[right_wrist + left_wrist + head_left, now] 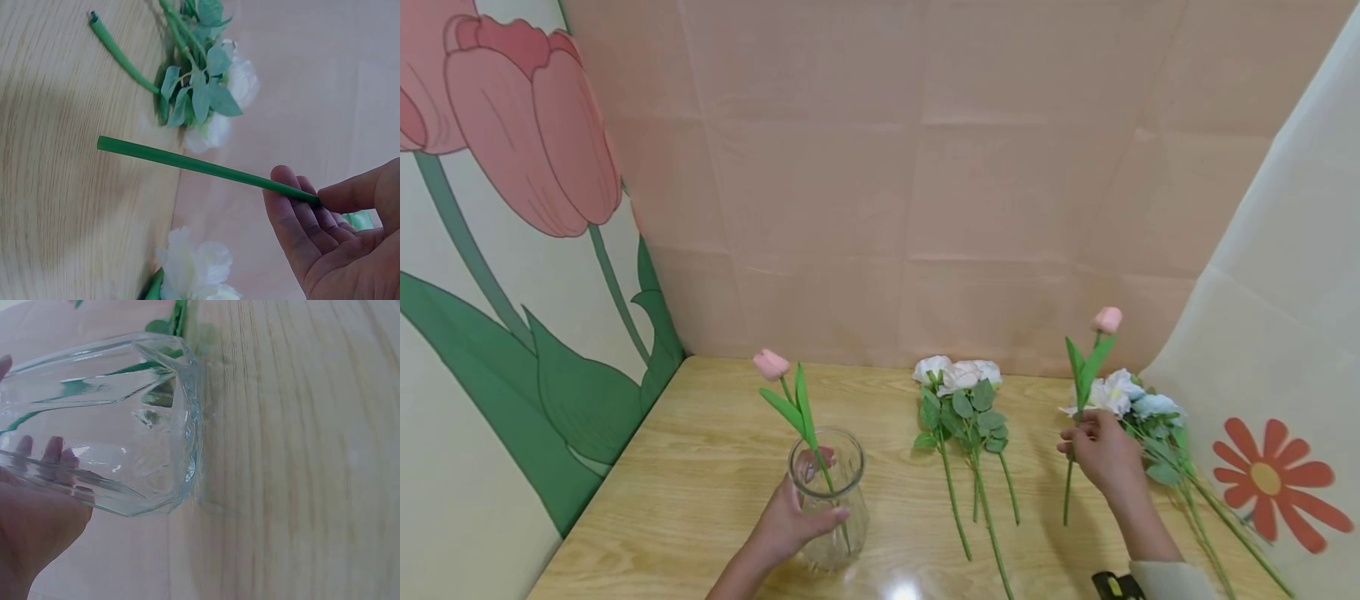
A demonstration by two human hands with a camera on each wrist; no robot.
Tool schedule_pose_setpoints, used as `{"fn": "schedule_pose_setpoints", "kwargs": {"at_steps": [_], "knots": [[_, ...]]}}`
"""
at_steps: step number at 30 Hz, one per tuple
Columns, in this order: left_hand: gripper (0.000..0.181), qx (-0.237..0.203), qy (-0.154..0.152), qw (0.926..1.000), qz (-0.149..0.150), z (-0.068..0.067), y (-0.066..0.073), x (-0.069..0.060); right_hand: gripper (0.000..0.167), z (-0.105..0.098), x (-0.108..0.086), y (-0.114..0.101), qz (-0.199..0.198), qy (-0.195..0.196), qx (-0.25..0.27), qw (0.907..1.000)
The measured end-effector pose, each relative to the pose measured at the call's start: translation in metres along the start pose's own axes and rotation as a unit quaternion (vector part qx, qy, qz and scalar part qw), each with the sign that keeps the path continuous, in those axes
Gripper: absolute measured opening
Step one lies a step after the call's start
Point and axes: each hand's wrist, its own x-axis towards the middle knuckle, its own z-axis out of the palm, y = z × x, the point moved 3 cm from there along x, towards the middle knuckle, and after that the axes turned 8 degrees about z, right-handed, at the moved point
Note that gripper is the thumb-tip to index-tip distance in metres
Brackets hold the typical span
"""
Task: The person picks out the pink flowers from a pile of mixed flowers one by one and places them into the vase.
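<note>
the right hand pinched a green stem; white blooms lay on the wood-grain tabletop.

Left wrist: the mouth of the glass vase is being cut off by the left edge, as is part of the left hand. Right wrist: the upper part of the tulip is being mostly hidden by the right hand; a white bloom is being blurred and cropped below. Head: the blue-and-white bunch is being partly covered by that hand; a dark wristband is being clipped, its details too small to be read.
</note>
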Motion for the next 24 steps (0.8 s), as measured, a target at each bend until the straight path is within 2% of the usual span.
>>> {"fn": "schedule_pose_setpoints", "kwargs": {"at_steps": [5, 12, 24], "knots": [[0.079, -0.012, -0.001, 0.9999, 0.001, 0.001, -0.002, 0.0, 0.051, 0.003, -0.004, -0.007, -0.001, -0.004, 0.02, 0.9998], [0.08, -0.01, 0.001, 0.9999, 0.001, 0.001, -0.007, 0.001, 0.045, 0.009, -0.009, -0.015, -0.008, 0.02, 0.028, 0.9994], [0.079, -0.012, -0.003, 0.9999, -0.006, 0.0, -0.005, 0.0, 0.044, 0.019, -0.022, -0.033, -0.017, 0.009, 0.051, 0.9985]]}}
